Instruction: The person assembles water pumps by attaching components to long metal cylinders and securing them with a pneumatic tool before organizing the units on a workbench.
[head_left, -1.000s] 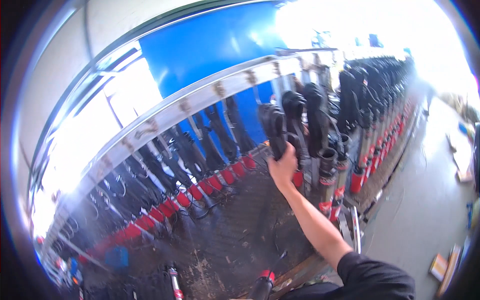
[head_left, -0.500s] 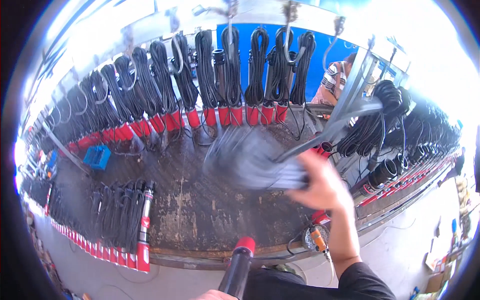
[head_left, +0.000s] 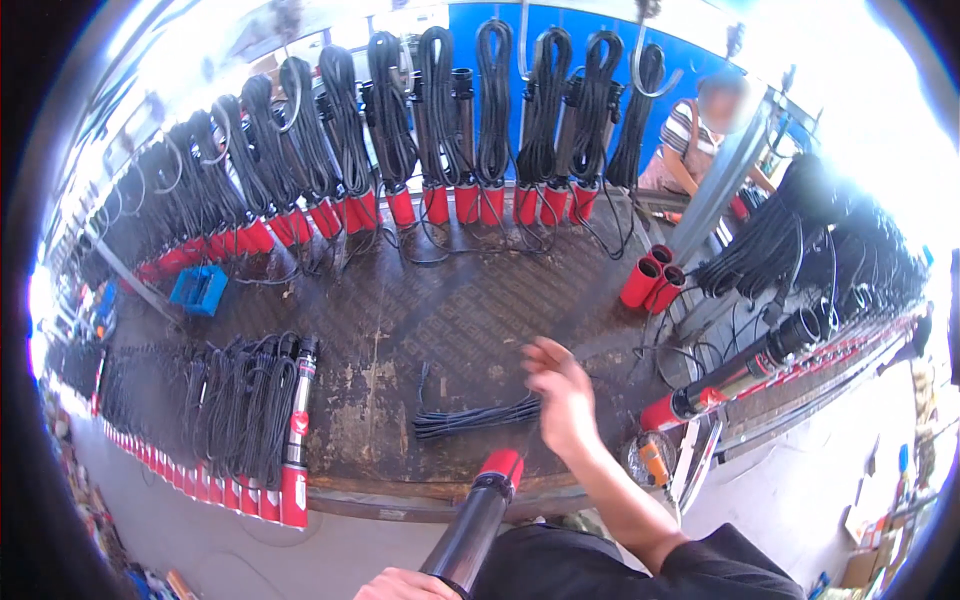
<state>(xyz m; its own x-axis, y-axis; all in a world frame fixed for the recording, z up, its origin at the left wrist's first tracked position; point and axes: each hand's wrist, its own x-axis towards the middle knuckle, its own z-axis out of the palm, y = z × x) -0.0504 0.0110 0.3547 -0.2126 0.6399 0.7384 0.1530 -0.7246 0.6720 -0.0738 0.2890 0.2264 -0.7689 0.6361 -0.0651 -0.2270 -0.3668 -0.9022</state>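
Note:
My left hand at the lower edge is wrapped round a dark pump body with a red end cap, which tilts up toward the bench's front edge. Over the bench is my right hand, its fingers loosely bent and apart, with nothing seen between them. A folded bundle of black cable lies on the worn wooden bench, its right end close beside or under that hand. Where the bundle ends is partly hidden by the hand.
Black cable coils and red-ended pumps line the back. More pumps lie at left near a blue crate. Right are red tubes, a rack of pumps and an orange-handled tool. A person stands behind.
The cable bundle, blurred beside my right hand before, now lies on the bench nearer me. My right hand has come left and closer. My left hand still holds the pump body.

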